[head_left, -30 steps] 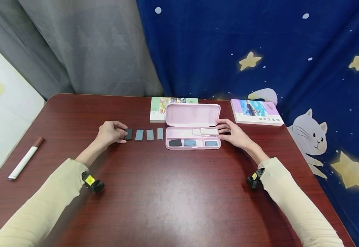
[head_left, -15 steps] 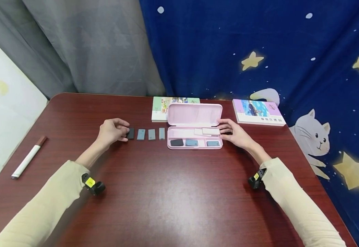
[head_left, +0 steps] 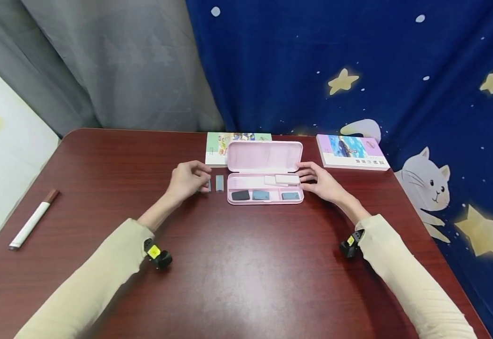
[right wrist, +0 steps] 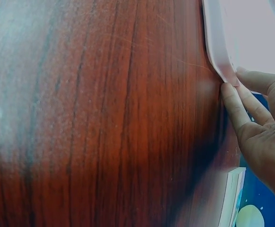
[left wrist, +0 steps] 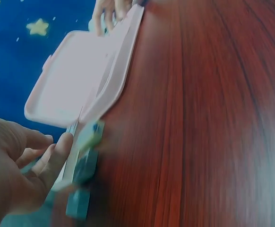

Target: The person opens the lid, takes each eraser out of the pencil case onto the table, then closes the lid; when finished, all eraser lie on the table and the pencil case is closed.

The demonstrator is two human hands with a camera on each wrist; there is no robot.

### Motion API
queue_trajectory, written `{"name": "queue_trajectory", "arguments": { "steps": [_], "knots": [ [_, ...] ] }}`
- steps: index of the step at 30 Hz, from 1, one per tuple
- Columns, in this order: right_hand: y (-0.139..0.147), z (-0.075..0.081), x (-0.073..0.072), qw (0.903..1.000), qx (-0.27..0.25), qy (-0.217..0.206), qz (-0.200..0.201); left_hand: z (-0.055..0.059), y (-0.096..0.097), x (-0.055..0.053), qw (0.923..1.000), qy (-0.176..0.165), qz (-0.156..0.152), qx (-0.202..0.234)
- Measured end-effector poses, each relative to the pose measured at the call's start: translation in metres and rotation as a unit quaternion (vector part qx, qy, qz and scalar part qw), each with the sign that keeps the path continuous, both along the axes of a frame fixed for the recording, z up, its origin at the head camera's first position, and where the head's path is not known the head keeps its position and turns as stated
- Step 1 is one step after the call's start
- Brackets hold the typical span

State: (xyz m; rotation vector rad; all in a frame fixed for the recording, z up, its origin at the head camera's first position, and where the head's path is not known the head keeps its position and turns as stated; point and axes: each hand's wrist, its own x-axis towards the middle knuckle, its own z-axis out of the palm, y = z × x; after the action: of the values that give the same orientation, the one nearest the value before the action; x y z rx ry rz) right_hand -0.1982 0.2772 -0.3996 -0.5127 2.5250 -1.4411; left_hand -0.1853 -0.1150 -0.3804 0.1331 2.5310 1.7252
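Observation:
An open pink pencil case (head_left: 265,157) lies mid-table, its lid tilted back. My right hand (head_left: 321,182) pinches its right end, thumb at the rim and fingertips against the outer wall in the right wrist view. Inside are white blocks (head_left: 287,180), a black block (head_left: 240,195) and blue-grey blocks (head_left: 261,195). Left of the case, my left hand (head_left: 187,181) hovers at a row of small eraser-like blocks, covering most of it in the head view; one upright block (head_left: 220,183) shows. In the left wrist view thumb and fingers stand apart beside several blocks (left wrist: 78,204).
A green-covered book (head_left: 217,150) lies behind the case, partly hidden by its lid. Another book with a purple cover (head_left: 353,152) is at the back right. A white marker with a brown cap (head_left: 34,220) lies far left on the dark red table (head_left: 246,273).
My left hand has left the dark block at the row's left end and moved right along the row, toward the case. The right hand stays on the case.

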Motion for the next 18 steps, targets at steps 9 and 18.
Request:
{"name": "queue_trajectory", "arguments": {
  "steps": [9, 18],
  "knots": [
    [0.001, -0.002, 0.000, 0.9999, -0.005, 0.009, 0.006, 0.002, 0.050, 0.005, 0.9892, 0.080, -0.088, -0.086],
    [0.001, -0.001, -0.001, 0.9999, -0.011, 0.004, 0.008, 0.000, 0.075, 0.007, 0.9563, 0.166, -0.150, -0.188]
  ]
}}
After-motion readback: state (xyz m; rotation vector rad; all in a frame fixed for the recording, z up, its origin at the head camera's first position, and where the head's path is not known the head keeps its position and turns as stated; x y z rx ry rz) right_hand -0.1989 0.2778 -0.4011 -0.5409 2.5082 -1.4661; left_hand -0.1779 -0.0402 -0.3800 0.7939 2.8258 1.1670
